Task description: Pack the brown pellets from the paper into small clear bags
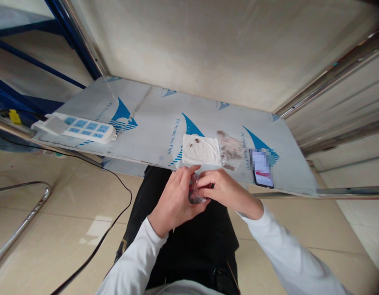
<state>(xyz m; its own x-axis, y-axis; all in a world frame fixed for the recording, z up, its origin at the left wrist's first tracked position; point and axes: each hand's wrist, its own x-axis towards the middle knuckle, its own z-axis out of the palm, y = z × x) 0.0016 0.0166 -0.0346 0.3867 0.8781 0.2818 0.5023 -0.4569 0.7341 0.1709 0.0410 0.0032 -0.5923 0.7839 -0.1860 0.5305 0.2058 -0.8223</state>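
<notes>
A small clear plastic container or bag is held over my lap, at the shelf's front edge; its exact kind is hard to make out. My left hand curls round it with thumb below and fingers above. From the other side, my right hand has its bent fingers at the opening of the plastic, and their tips are partly hidden. Just beyond the hands lies a white cloth or tissue with two tiny dark pieces on it. Beside it is a clear plastic bag with small dark items.
A phone lies to the right on the film-covered metal shelf. At the left end sits a white power strip. A black cable runs down to the floor, near a chrome tube frame. Behind the shelf stands a pale panel.
</notes>
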